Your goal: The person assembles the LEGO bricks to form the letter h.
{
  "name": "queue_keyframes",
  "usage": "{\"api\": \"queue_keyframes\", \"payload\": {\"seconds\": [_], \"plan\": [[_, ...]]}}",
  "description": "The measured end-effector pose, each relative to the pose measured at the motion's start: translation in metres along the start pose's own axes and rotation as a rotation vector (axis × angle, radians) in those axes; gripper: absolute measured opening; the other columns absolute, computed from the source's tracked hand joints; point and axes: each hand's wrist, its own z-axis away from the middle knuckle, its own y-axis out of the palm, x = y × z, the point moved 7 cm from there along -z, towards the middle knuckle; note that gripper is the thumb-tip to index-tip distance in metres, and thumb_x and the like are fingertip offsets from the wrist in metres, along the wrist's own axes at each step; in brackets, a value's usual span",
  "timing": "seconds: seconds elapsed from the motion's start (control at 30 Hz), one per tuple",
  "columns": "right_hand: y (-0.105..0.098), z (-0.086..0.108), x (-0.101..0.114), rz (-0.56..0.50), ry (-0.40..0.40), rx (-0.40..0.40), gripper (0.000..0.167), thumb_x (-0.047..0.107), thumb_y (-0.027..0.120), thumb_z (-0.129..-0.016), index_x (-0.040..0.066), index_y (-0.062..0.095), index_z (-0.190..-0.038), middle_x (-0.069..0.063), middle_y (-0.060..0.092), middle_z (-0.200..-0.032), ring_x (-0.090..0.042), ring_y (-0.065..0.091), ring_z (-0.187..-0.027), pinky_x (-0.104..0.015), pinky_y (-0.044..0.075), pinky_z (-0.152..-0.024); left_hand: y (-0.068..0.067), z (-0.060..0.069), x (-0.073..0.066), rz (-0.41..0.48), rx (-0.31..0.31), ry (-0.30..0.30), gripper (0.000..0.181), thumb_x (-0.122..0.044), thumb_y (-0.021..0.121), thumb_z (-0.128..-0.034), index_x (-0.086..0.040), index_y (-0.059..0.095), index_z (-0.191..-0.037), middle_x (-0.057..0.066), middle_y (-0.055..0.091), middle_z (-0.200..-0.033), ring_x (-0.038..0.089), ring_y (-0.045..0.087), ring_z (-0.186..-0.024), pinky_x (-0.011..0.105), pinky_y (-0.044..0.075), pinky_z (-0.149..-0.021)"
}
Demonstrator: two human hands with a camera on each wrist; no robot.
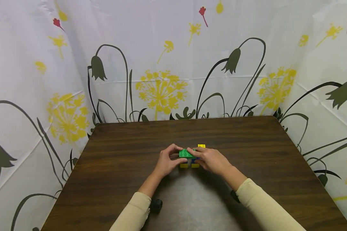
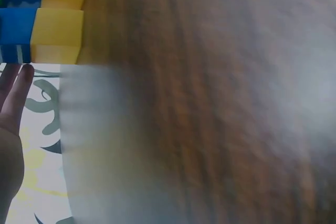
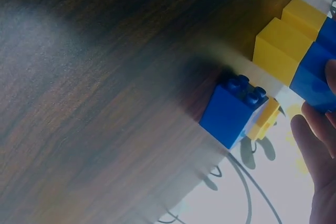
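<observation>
- White fabric curtain point(image 1: 173, 57), printed with yellow, red and dark green flowers, hangs behind and at the sides of the table.
- Dark brown wood-grain table point(image 1: 127, 144) spreads under the hands, with a pale patch of reflected light on its near part.
- Pale yellow-green long sleeves, a left sleeve point(image 1: 134, 210) and a right sleeve point(image 1: 263, 202), cover the person's forearms and end before the wrists.
- The bare right hand point(image 1: 214, 160) curls round the right side of the brick build, its index finger along the top and its thumb against the blue part of the right leg.
- The bare left hand point(image 1: 167, 160) grips the left end of the top brick, thumb on the near side and fingers on the far side.
- The multicoloured plastic brick build point(image 2: 44, 22) stands near the middle of the table, between the hands, on 2 legs, each blue above yellow, with a gap between them.
- The green plastic studded brick point(image 1: 186, 154) lies across the top of the 2 legs; whether it is pressed fully down cannot be told.
- A blue plastic brick with 4 studs point(image 3: 228, 114) stands upright on the table, near the build but apart from it.
- A yellow plastic studded brick point(image 1: 201, 146) shows just beyond the right hand.
</observation>
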Motion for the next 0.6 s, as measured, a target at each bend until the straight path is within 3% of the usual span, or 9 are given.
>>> {"api": "queue_keyframes", "payload": {"seconds": [0.13, 0.2, 0.4, 0.53, 0.6], "plan": [[0.002, 0.0, 0.0, -0.003, -0.002, 0.004, 0.064, 0.018, 0.077, -0.086, 0.021, 0.051, -0.145, -0.008, 0.063, -0.126, -0.022, 0.069, -0.092, -0.036, 0.058, -0.075, -0.002, 0.0, -0.015, 0.039, 0.008, -0.028, 0.036, 0.002, 0.081, -0.0774, 0.005, 0.06, -0.106, 0.019, 0.069, -0.111, 0.035, 0.068, -0.1, 0.043, 0.055, -0.087], [0.003, 0.0, 0.0, -0.007, -0.003, 0.008, 0.064, 0.018, 0.077, -0.086, 0.021, 0.051, -0.145, -0.007, 0.064, -0.124, -0.021, 0.069, -0.09, -0.035, 0.058, -0.075, -0.002, 0.0, -0.015, 0.039, 0.011, -0.042, 0.036, 0.002, 0.081, -0.0772, 0.004, 0.06, -0.106, 0.019, 0.069, -0.11, 0.034, 0.068, -0.099, 0.042, 0.055, -0.087], [0.0, 0.0, -0.001, -0.047, 0.013, 0.044, 0.064, 0.019, 0.077, -0.087, 0.022, 0.049, -0.145, -0.005, 0.064, -0.124, -0.02, 0.068, -0.092, -0.038, 0.057, -0.079, 0.0, -0.001, -0.013, 0.056, 0.027, -0.063, 0.036, 0.002, 0.081, -0.0779, 0.002, 0.06, -0.107, 0.017, 0.07, -0.108, 0.031, 0.069, -0.099, 0.037, 0.055, -0.087], [-0.009, 0.004, -0.015, -0.114, 0.09, 0.077, 0.063, 0.024, 0.074, -0.089, 0.025, 0.048, -0.146, -0.006, 0.061, -0.13, -0.023, 0.065, -0.105, -0.043, 0.054, -0.088, 0.0, -0.002, -0.014, 0.055, 0.032, -0.072, 0.036, 0.001, 0.081, -0.0778, 0.003, 0.06, -0.108, 0.017, 0.07, -0.106, 0.031, 0.069, -0.098, 0.039, 0.055, -0.087], [-0.015, 0.006, -0.025, -0.14, 0.133, 0.076, 0.061, 0.024, 0.073, -0.09, 0.024, 0.05, -0.145, -0.006, 0.061, -0.131, -0.024, 0.064, -0.106, -0.044, 0.053, -0.091, 0.001, -0.003, -0.004, 0.037, 0.022, -0.083, 0.036, -0.002, 0.082, -0.0776, -0.001, 0.062, -0.108, 0.013, 0.071, -0.106, 0.027, 0.069, -0.097, 0.037, 0.055, -0.087]]}}
